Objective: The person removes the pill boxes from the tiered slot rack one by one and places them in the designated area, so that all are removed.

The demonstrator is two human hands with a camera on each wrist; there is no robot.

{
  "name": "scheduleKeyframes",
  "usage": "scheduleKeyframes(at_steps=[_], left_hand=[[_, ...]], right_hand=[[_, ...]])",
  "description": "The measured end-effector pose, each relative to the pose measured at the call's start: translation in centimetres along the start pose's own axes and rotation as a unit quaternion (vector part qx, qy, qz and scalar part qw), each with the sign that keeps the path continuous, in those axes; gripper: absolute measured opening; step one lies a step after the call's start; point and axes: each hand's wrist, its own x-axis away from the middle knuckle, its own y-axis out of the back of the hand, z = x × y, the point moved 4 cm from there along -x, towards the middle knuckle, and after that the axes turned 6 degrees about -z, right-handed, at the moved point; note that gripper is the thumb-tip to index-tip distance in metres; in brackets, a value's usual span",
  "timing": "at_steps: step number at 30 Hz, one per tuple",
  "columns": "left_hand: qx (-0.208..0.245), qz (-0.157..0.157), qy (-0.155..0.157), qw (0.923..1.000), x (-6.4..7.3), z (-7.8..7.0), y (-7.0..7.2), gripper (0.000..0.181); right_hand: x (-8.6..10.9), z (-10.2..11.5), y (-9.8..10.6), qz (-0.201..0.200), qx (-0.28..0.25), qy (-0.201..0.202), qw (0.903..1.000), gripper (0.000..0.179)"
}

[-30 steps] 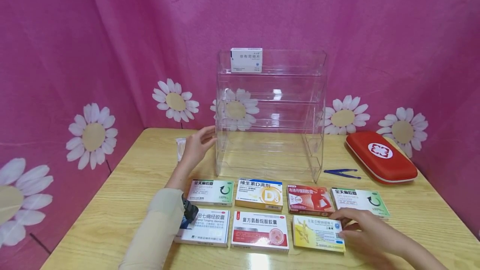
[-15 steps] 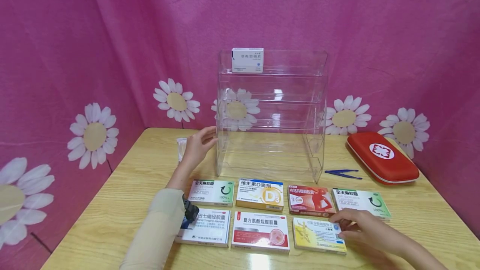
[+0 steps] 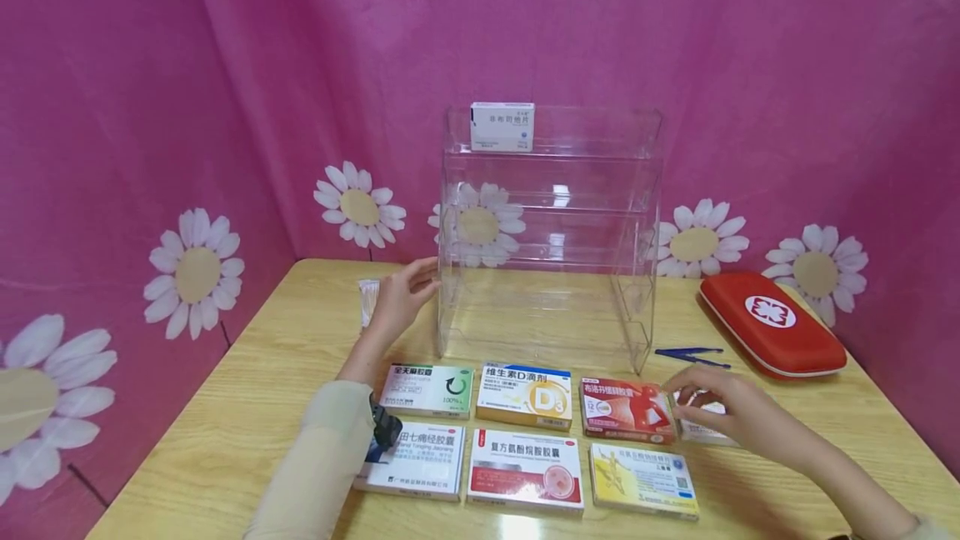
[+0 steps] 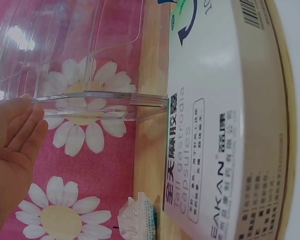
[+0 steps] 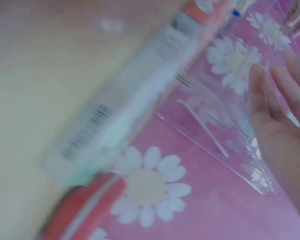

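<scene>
My left hand (image 3: pixel 405 294) touches the left side of a clear tiered display rack (image 3: pixel 555 259), fingers extended against its edge in the left wrist view. My right hand (image 3: pixel 723 402) hovers over the rightmost medicine box (image 3: pixel 703 432), covering most of it, fingers bent loosely with nothing between them. Its fingertips overlap the right end of the red medicine box (image 3: pixel 628 411). Also in the back row lie a vitamin D box (image 3: pixel 523 394) and a green-and-white box (image 3: pixel 427 390). In front are a blue-and-white box (image 3: pixel 420 461), a red-and-white box (image 3: pixel 525 469) and a yellow box (image 3: pixel 643 480).
A small white medicine box (image 3: pixel 502 127) stands on the rack's top tier. Right of the rack lie blue tweezers (image 3: pixel 692 354) and a red first-aid case (image 3: pixel 772 323). A packet of cotton swabs (image 3: pixel 368 300) lies behind my left wrist.
My right hand has moved up and away from the yellow box to over the rightmost green-and-white box. My left hand keeps its place at the rack. The head view has shifted slightly.
</scene>
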Motion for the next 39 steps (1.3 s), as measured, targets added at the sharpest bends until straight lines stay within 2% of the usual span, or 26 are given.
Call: scheduleKeyframes(at_steps=[7, 11, 15, 18, 23, 32, 35, 39], left_hand=[[-0.002, -0.006, -0.004, 1.0000, 0.1, 0.1, 0.0, 0.042], [0.000, -0.007, -0.008, 0.9999, 0.1, 0.0, 0.0, 0.042], [0.002, -0.007, -0.006, 1.0000, 0.1, 0.1, -0.2, 0.042], [0.005, -0.006, -0.006, 0.9999, 0.0, 0.1, -0.3, 0.043], [0.005, -0.007, -0.009, 0.9999, 0.0, 0.0, -0.3, 0.042], [0.005, -0.015, -0.011, 0.9998, 0.1, 0.4, 0.0, 0.039], [0.010, -0.018, -0.014, 0.9997, 0.1, 0.4, 0.0, 0.039], [0.016, -0.020, -0.020, 0.9995, 0.1, 0.5, -0.1, 0.038]], right_hand=[[-6.0, -0.2, 2.0, -0.077, 0.029, 0.029, 0.9962, 0.039], [-9.5, 0.0, 3.0, -0.119, 0.035, 0.059, 0.9905, 0.040], [-13.3, 0.0, 3.7, -0.145, 0.025, 0.071, 0.9865, 0.037], [-16.2, 0.1, 4.2, -0.163, 0.020, 0.068, 0.9840, 0.036], [-21.3, 0.3, 4.9, -0.197, 0.034, 0.040, 0.9790, 0.038], [-29.5, 1.0, 5.1, -0.217, 0.030, 0.003, 0.9758, 0.045], [-31.7, 1.2, 4.9, -0.198, 0.030, -0.017, 0.9795, 0.051], [-34.2, 1.2, 4.2, -0.154, 0.057, -0.043, 0.9855, 0.058]])
